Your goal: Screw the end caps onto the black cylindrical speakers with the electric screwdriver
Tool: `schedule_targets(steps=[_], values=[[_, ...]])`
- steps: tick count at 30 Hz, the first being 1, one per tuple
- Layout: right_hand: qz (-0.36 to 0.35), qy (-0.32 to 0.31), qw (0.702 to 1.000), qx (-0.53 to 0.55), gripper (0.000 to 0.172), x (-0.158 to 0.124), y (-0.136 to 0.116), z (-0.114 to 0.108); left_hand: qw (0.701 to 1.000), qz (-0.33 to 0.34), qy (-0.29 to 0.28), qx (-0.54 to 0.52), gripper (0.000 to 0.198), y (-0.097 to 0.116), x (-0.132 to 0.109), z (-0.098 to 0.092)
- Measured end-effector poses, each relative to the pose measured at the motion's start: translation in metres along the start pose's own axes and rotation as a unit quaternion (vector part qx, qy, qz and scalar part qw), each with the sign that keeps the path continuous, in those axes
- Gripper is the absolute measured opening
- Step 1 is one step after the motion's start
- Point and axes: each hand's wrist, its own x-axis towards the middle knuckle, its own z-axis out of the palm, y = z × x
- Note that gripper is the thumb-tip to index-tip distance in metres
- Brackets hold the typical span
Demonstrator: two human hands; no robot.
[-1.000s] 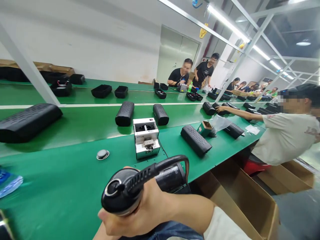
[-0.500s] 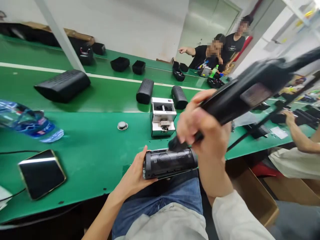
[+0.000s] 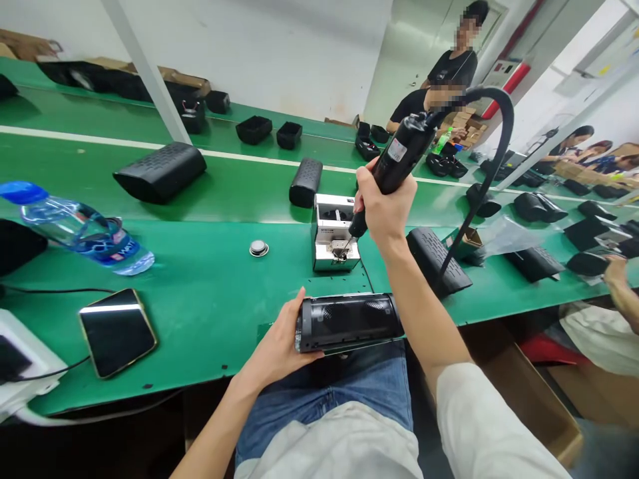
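My left hand [image 3: 284, 336] grips the left end of a black speaker housing [image 3: 357, 322], which lies on its side at the table's near edge. Perforated grille patches show on its upper face. A black electric screwdriver [image 3: 401, 159] with a thick cable is wrapped in my right hand [image 3: 389, 203]. Its tip points down at the front of a white screw feeder [image 3: 329, 232]; whether it touches a screw is too small to tell. To the left of the feeder lies a small round silver part [image 3: 258, 249].
A water bottle [image 3: 84, 229] lies tilted at left beside a phone [image 3: 118, 332]. Black housings [image 3: 162, 171] stand along the green table [image 3: 210, 266]. Another black housing [image 3: 439, 259] sits right of my forearm. A cardboard box [image 3: 524, 392] is below at right. Co-workers are at the back and right.
My right hand has carried the screwdriver from above the speaker housing forward to the screw feeder. My left hand still holds the housing in place. The view has shifted slightly.
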Motion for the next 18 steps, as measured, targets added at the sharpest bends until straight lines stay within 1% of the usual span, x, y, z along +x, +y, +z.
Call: schedule_targets(steps=[4,7,10,12,15,18], values=[[0.004,-0.001,1.0,-0.01,0.031,0.002,0.003,-0.003,1.0,0.008,0.0,0.003,0.146,0.001,0.001,0.0],[0.004,-0.012,1.0,0.008,0.032,-0.002,0.004,-0.007,1.0,0.015,0.002,0.003,0.146,0.0,0.001,0.0],[0.008,-0.035,0.999,0.022,0.032,-0.009,-0.008,-0.015,1.0,0.024,0.008,0.004,0.147,-0.002,0.002,0.001],[0.002,-0.04,0.999,0.032,0.027,-0.017,-0.031,-0.024,0.999,0.035,0.011,0.007,0.148,-0.003,0.003,0.002],[-0.006,-0.036,0.997,0.066,0.017,-0.033,-0.084,-0.039,0.998,0.056,0.012,0.009,0.15,-0.004,0.003,0.003],[0.039,-0.038,0.996,0.074,0.018,-0.054,-0.138,-0.051,0.998,0.064,0.018,0.007,0.149,-0.006,0.003,0.003]])
